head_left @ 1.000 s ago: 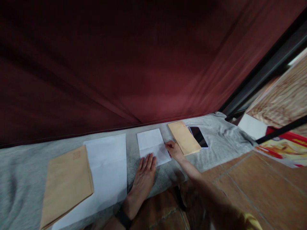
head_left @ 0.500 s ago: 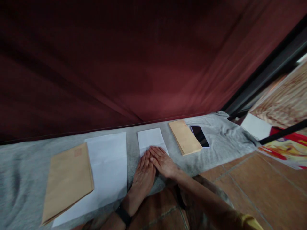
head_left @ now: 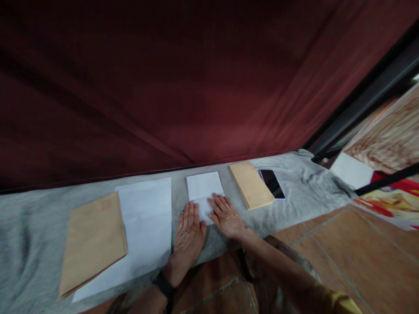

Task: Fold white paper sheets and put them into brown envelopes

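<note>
A folded white sheet of paper lies on the grey cloth, with a crease running across it. On its near left edge rests my left hand, palm down, fingers stretched out. My right hand lies flat over the near right part of the same paper, its fingers slightly spread. Between the two hands a strip of the paper shows. Neither hand grips anything.
To the left, large brown envelopes overlap white sheets. Right of the hands lie a stack of smaller brown envelopes and a phone. The grey cloth meets a dark red curtain behind.
My hands, which were together with fingers overlapping on the paper's near part, have slid apart, the left to the left and the right to the right. More of the paper shows.
</note>
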